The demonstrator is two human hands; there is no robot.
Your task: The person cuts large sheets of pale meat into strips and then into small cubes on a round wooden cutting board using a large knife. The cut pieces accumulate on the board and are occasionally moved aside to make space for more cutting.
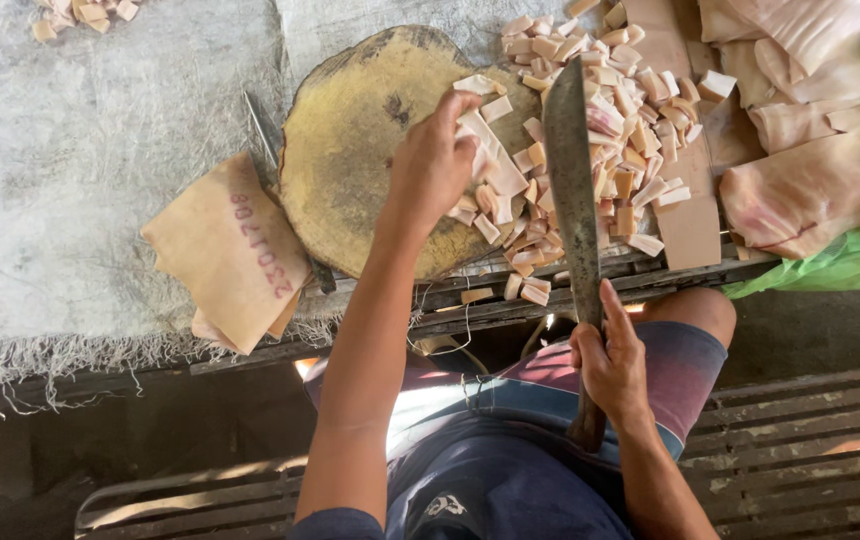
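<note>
1. Round wooden chopping blocks (370,150): 1.
2. Long cleaver-type knives (572,190): 1.
3. Hands: 2, left hand (433,165), right hand (610,362).
4. Stamped slabs (233,250), near left: 1 stack.
5. Small cut pieces (610,110): dozens, too many to count.
6. Green plastic bags (830,265), right: 1.

**Both arms out, L hand flat-ish, R hand fisted**

L arm reaches fwd, forearm nearly straight, bare to the elbow w/ a dark sleeve edge at the bottom. Left hand (435,165) is palm down, fingers bent and spread a bit, index tip pointing up-right, wrist level. R arm is shorter in view, elbow tucked near the body. Right hand (612,362) is closed in a grip, thumb lying along the top, knuckles facing left. Hands well apart.
</note>
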